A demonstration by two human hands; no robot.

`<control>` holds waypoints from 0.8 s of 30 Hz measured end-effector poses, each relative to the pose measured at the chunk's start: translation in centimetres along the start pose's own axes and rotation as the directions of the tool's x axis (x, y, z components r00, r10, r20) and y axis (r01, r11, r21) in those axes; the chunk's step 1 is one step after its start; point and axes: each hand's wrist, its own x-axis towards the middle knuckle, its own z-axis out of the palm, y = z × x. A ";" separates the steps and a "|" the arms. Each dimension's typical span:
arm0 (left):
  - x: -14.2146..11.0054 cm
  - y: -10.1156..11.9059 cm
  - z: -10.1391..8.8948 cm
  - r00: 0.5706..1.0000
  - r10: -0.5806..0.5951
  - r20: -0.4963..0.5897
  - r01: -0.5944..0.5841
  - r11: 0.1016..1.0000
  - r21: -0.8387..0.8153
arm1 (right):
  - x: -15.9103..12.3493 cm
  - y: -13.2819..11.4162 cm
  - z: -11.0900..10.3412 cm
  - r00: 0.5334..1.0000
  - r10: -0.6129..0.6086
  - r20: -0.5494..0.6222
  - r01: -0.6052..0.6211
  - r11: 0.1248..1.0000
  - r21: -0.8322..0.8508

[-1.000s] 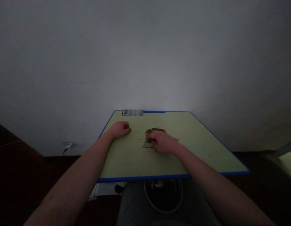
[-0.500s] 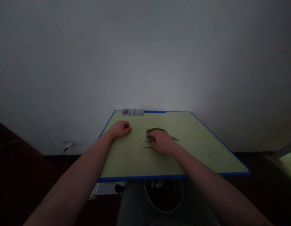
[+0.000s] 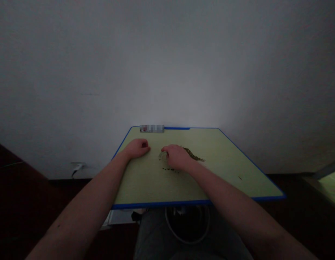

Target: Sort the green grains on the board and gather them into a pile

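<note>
My right hand [image 3: 176,157] is closed on a small see-through, curved object [image 3: 162,154], whose exact kind I cannot make out. It is low over the pale green tabletop [image 3: 156,187]. Just behind and to the right of that hand lies a heap of small greenish-brown grains [image 3: 193,154], partly hidden by the hand. A short row of loose grains [image 3: 170,169] lies nearer to me. My left hand [image 3: 137,148] rests on the left part of the tabletop, fingers curled in; whether anything is inside them is hidden.
Blue edging [image 3: 162,206] runs round the table. Below its front edge a dark bowl with a shiny rim [image 3: 187,242] sits at my lap. A blurred flat item [image 3: 152,129] lies at the back edge, against the wall [image 3: 167,72]. A small dark sliver [image 3: 240,177] lies on the right.
My right hand has moved left and slightly away from me with the see-through object, uncovering more of the grain heap. My left hand has stayed in place.
</note>
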 end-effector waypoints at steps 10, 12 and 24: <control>0.0 0.3 -0.1 1.000 -0.013 0.005 0.013 1.000 0.003 | 1.2 -0.7 -0.1 0.958 -0.280 0.062 0.276 0.959 0.070; 0.0 0.3 -0.1 1.000 -0.018 0.006 0.018 1.000 0.006 | 0.9 -0.7 -0.4 0.937 -0.340 0.081 0.334 0.939 0.079; 0.0 -0.1 0.2 1.000 -0.004 -0.002 0.004 1.000 0.008 | -0.7 0.0 -2.0 0.770 -0.581 0.262 0.565 0.813 0.143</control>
